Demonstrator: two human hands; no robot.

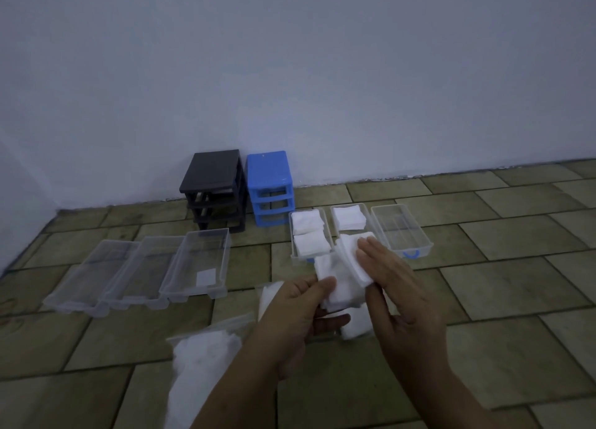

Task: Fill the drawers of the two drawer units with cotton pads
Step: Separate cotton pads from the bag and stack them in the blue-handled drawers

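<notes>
**Pads split between 2 hands above middle drawer**

Pads (338,286) judged v. light, soft, compressible; stack likely to fan or shed if pinched loosely, so edges best gripped w/ thumb under. Bunch is pinched by left hand (303,306), thumb on top. Fanned stack is held by right hand (393,277), fingers flat over it, thumb beneath. Bag (200,364) lies by left forearm. Drawer (346,232) sits just beyond.

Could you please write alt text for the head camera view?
Both hands, left hand and right hand, hold white cotton pads above a tiled floor. Six clear drawers lie before a black drawer unit and a blue drawer unit; two hold pads.
</notes>
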